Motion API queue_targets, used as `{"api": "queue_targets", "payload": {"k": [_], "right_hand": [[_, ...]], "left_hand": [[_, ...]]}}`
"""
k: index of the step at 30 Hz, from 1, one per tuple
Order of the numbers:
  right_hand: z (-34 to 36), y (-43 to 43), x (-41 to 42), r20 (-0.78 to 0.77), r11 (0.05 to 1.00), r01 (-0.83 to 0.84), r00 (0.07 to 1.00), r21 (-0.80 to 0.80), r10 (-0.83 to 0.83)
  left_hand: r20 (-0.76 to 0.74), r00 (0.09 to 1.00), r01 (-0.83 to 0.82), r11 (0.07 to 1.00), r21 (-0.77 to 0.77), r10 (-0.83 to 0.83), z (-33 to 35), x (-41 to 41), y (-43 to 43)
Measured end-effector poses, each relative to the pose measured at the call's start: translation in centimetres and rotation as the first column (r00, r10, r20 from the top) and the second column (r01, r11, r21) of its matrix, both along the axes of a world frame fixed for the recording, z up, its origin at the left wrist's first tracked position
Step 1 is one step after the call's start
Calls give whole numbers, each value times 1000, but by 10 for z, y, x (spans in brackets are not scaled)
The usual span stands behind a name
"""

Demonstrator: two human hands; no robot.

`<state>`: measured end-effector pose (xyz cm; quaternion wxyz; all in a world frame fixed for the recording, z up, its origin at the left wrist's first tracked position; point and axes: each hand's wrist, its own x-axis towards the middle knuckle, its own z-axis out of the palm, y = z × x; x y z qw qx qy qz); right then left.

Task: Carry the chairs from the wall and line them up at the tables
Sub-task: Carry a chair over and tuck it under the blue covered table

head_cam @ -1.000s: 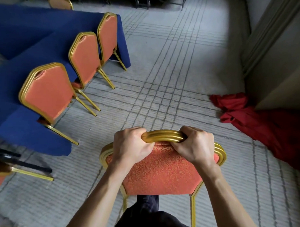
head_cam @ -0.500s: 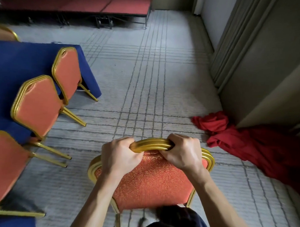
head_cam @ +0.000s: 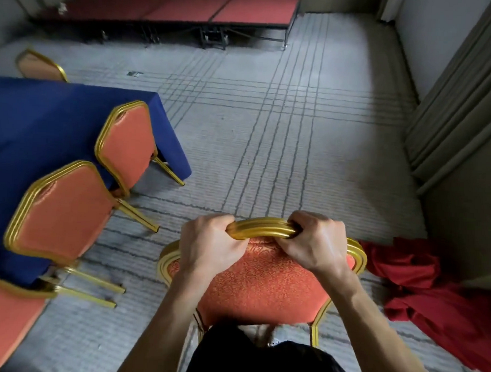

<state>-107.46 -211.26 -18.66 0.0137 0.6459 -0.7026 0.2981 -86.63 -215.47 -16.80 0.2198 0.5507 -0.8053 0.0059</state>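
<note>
Our left grip (head_cam: pixel 209 241) and right grip (head_cam: pixel 314 241) are both clenched over the curved gold top rail (head_cam: pixel 261 228) of the orange-upholstered, gold-framed banquet chair (head_cam: pixel 263 281). The fingers wrap over the front of the rail and the two grips sit close together near its middle. The chair is right in front of our body with its back facing us. It is out on the grey lined carpet (head_cam: pixel 268 131), well apart from the blue-draped surface (head_cam: pixel 46 117) on our left. Its feet are mostly hidden, so we cannot tell whether it is lifted.

To carry it well, we judge that a firm hold with both grips and a level rail will stop the legs swinging into our shins. Sliding the grips a little further apart would give more control when we turn it.

Three matching chairs stand along the near side of the surface: the corner chair (head_cam: pixel 126 142), the middle chair (head_cam: pixel 62 210) and the nearest chair (head_cam: pixel 5 325). This side looks filled up to the corner, so the free place is probably round the short end. We should set our chair down square to the edge, its back in line with the others. The crumpled red cloth (head_cam: pixel 430 289) by the wall on our right is a trip hazard, so we steer left of it.
</note>
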Motion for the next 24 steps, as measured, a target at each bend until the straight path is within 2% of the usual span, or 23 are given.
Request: {"api": "queue_targets", "payload": {"k": [6,12,17,24], "right_hand": [[6,-128,-31,-28,996,-65,998,-66,63],[-9,-274,-48,-85,996,-47,996,-77,41],[-5,-402,-51,-108,997,-21,994,-72,13],[14,-534,-66,-82,999,2,997,-50,-6]], "left_hand": [[-60,997,-38,999,23,40,2,-28,-118],[-123,989,-75,997,37,79,-22,-44,-261],[-131,989,-62,998,-1,62,-22,-48,-393],[-132,991,-1,1000,7,2,1,-64,-531]]}}
